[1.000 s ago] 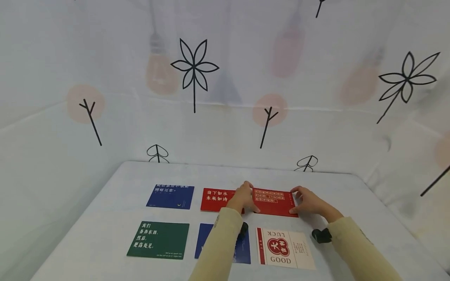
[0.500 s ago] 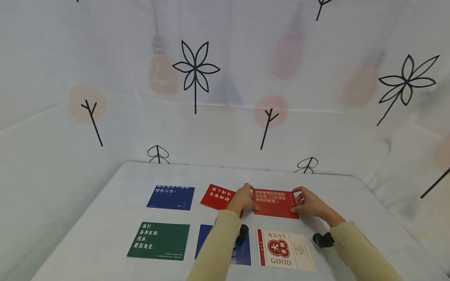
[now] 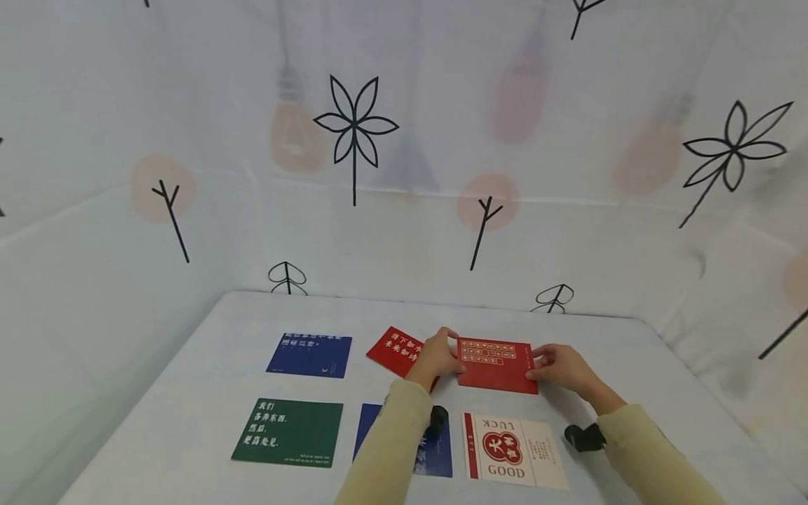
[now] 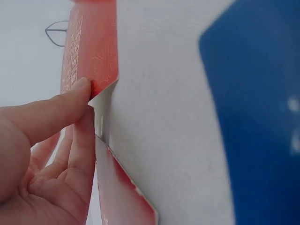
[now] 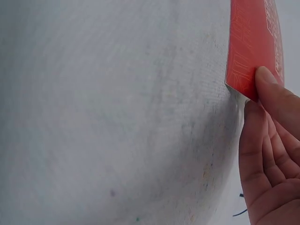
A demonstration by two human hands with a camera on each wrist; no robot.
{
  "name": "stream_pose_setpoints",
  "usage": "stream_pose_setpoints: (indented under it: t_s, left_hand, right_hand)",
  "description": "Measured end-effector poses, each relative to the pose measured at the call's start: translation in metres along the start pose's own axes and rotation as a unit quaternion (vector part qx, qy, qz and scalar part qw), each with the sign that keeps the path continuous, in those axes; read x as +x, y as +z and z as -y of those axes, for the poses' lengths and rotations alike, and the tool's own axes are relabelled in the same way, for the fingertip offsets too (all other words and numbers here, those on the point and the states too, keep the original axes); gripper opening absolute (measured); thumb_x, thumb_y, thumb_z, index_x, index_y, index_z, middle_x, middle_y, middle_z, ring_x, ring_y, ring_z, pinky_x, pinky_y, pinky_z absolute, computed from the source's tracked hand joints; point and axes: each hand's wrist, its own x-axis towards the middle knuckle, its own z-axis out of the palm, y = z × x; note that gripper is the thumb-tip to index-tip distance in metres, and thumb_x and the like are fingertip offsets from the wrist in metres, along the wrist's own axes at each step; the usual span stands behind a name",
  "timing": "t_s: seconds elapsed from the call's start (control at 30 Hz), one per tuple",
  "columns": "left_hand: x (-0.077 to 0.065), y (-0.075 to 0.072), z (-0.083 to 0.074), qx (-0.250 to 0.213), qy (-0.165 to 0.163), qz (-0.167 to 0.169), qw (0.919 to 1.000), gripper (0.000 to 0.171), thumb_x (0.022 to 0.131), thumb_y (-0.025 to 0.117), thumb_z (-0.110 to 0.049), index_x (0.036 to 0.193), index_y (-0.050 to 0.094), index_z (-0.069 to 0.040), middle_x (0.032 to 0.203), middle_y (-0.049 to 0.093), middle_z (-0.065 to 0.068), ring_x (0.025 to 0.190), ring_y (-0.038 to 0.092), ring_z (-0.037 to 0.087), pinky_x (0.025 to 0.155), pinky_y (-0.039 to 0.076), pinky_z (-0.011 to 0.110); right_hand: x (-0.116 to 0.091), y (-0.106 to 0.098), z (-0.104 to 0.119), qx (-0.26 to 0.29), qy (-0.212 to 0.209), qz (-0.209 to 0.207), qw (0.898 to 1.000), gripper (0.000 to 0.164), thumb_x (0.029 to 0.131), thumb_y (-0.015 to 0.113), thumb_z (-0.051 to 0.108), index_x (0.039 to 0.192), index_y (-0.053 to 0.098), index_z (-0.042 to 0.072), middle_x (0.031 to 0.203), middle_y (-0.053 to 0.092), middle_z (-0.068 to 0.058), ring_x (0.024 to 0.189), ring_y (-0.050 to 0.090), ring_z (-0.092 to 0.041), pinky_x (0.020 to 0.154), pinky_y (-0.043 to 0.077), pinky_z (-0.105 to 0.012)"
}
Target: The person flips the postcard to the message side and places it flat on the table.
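A red card (image 3: 495, 372) with rows of small printed boxes is held level between both hands at the right of the far row. My left hand (image 3: 437, 358) pinches its left edge, thumb on top and fingers below, as the left wrist view shows. At its right edge my right hand (image 3: 566, 369) pinches the corner between thumb and fingers, with a shadow under the card in the right wrist view. A second red card (image 3: 393, 351) with white writing lies turned at an angle beside the left hand, which partly hides it.
A blue card (image 3: 309, 355) lies at the far left and a green card (image 3: 288, 435) nearer. Along the front are a dark blue card (image 3: 435, 452), partly covered by the left sleeve, and a cream card (image 3: 514, 449). A patterned cloth (image 3: 404, 231) hangs behind the white table (image 3: 177, 428).
The card with writing has swung from straight to slanted beside the left hand. The held red card has shifted very slightly right, both hands keeping its edges.
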Motion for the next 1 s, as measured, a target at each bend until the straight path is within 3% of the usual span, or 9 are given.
stream_pose_setpoints:
  t_s: [0.1,0.23,0.5,0.73,1.0]
  left_hand:
    - [0.0007,0.0012,0.0018,-0.022,-0.013,-0.006,0.9997,0.053,0.072,0.080,-0.011,0.115,0.049,-0.011,0.078,0.058,0.001,0.075,0.053,0.016,0.076,0.047,0.035]
    - [-0.0004,0.0016,0.0042,-0.022,-0.013,-0.010,0.9996,0.040,0.074,0.079,-0.013,0.105,0.055,-0.008,0.078,0.057,0.000,0.073,0.053,0.015,0.068,0.048,0.031]
    - [-0.0009,0.0011,0.0068,-0.043,0.001,-0.002,0.9991,0.020,0.082,0.072,-0.013,0.094,0.059,-0.006,0.072,0.057,0.001,0.059,0.058,0.012,0.057,0.048,0.023]
    - [-0.0040,-0.0018,0.0067,-0.050,-0.011,-0.020,0.9985,0.016,0.080,0.074,-0.018,0.081,0.064,-0.006,0.069,0.058,0.001,0.058,0.059,0.013,0.055,0.049,0.024]
    - [-0.0076,-0.0049,0.0046,-0.055,-0.004,-0.031,0.9980,0.017,0.080,0.075,-0.021,0.077,0.067,-0.006,0.068,0.059,0.001,0.057,0.058,0.011,0.054,0.050,0.023]
  right_hand:
    - [-0.0022,-0.0015,-0.0005,0.002,0.002,-0.013,1.000,0.049,0.076,0.078,0.024,0.106,0.056,-0.008,0.083,0.059,-0.007,0.078,0.053,-0.022,0.064,0.049,-0.030]
    - [-0.0027,-0.0024,-0.0024,0.009,0.006,-0.018,1.000,0.043,0.077,0.076,0.025,0.100,0.060,-0.007,0.085,0.061,-0.009,0.076,0.054,-0.021,0.063,0.051,-0.030]
    - [-0.0040,-0.0015,-0.0056,0.052,-0.003,-0.017,0.999,0.034,0.084,0.070,0.020,0.100,0.062,-0.009,0.085,0.065,-0.009,0.070,0.060,-0.019,0.066,0.055,-0.032]
    - [-0.0071,-0.0030,-0.0038,0.058,0.000,-0.018,0.998,0.035,0.085,0.068,0.022,0.099,0.062,-0.008,0.081,0.064,-0.007,0.069,0.059,-0.018,0.066,0.054,-0.031]
    - [-0.0087,-0.0048,-0.0020,0.072,0.006,-0.012,0.997,0.034,0.087,0.066,0.023,0.099,0.061,-0.008,0.076,0.061,-0.006,0.068,0.057,-0.019,0.064,0.054,-0.031]
